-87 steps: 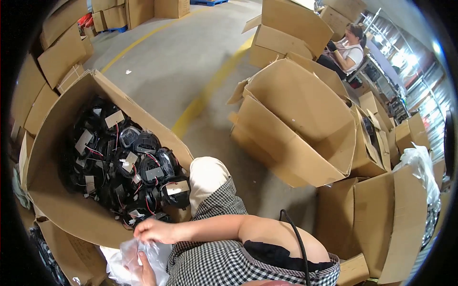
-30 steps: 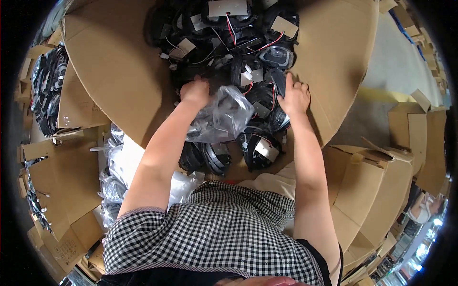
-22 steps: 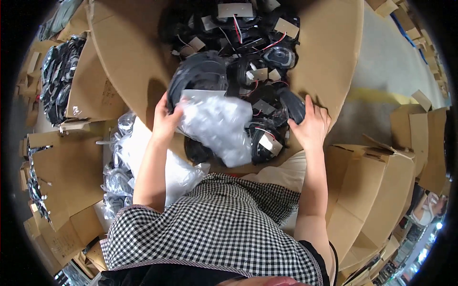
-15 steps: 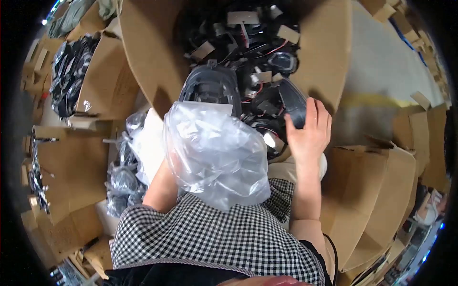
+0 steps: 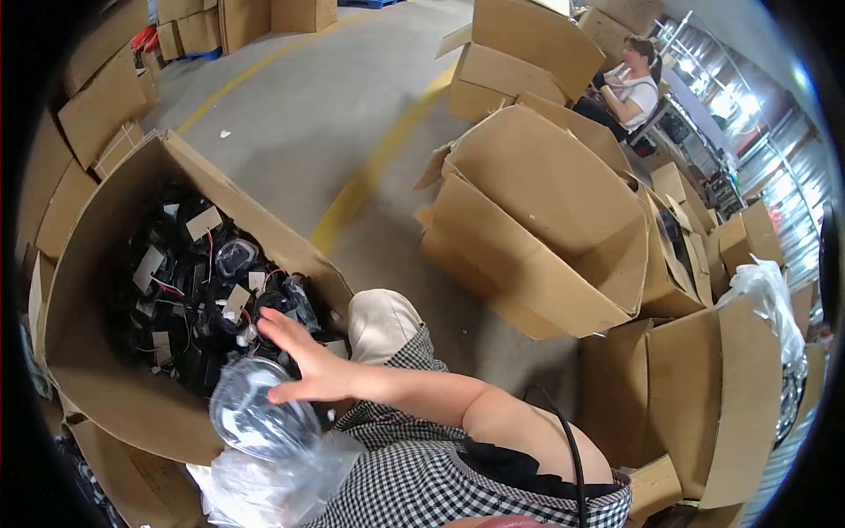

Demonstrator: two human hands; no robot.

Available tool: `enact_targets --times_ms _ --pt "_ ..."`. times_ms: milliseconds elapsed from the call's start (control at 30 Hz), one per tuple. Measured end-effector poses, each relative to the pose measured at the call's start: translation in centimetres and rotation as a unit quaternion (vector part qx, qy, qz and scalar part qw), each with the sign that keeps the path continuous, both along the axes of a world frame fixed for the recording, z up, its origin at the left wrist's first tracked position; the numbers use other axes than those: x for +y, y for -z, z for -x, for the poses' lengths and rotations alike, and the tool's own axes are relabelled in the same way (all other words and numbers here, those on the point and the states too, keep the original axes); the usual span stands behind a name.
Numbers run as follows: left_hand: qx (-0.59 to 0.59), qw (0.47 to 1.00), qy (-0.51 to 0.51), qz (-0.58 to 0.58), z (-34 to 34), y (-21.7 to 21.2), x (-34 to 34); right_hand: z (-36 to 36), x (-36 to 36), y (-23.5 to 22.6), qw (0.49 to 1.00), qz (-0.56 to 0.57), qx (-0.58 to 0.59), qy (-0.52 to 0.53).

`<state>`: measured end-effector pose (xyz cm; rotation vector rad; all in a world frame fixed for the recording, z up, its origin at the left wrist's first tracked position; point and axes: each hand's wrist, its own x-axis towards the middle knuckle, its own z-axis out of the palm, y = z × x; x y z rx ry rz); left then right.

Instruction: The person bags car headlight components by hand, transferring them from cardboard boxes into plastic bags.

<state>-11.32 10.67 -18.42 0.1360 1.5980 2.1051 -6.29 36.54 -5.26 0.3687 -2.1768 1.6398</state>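
My right hand [image 5: 317, 361] reaches leftward with fingers spread and nothing gripped. Its thumb lies over the edge of a rounded part with a shiny, see-through face [image 5: 264, 409]; whether it touches, I cannot tell. That part is at the upper end of a clear plastic bag [image 5: 273, 480], apparently inside it, close to my lap. My left hand does not show; the bag and the part cover that area. Just beyond my right fingers, black plastic parts [image 5: 189, 304] with thin wires and cardboard pieces fill a large cardboard box [image 5: 75, 308].
Open cardboard boxes [image 5: 537, 229] stand to the right, more [image 5: 687, 396] beside my right arm. A black cable [image 5: 572, 440] runs over that arm. A yellow line [image 5: 378, 167] crosses the grey floor [image 5: 308, 114]. Another person [image 5: 632, 92] sits at the far right.
My view has swung right, so the parts box now lies at the left. My right hand no longer holds the dark curved piece, and the shiny-faced part now shows at the bag.
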Motion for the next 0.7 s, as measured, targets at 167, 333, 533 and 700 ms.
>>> enact_targets --times_ms 167,333,533,700 --pt "-0.008 0.995 -0.056 0.077 -1.5 1.8 -5.6 -1.0 2.2 4.0 0.786 0.458 -0.294 -0.293" --pt "-0.015 0.984 -0.117 0.137 -2.3 -1.6 -7.6 -2.7 3.1 5.6 0.726 0.621 -0.266 -0.131" --pt "0.330 0.475 -0.110 0.809 0.7 -11.9 -6.6 -3.2 5.1 -1.2 0.744 0.625 -0.161 -0.176" --pt "0.236 0.735 0.032 0.635 5.2 -12.5 -1.0 -2.0 -4.9 -2.7 0.670 0.501 -0.202 -0.510"
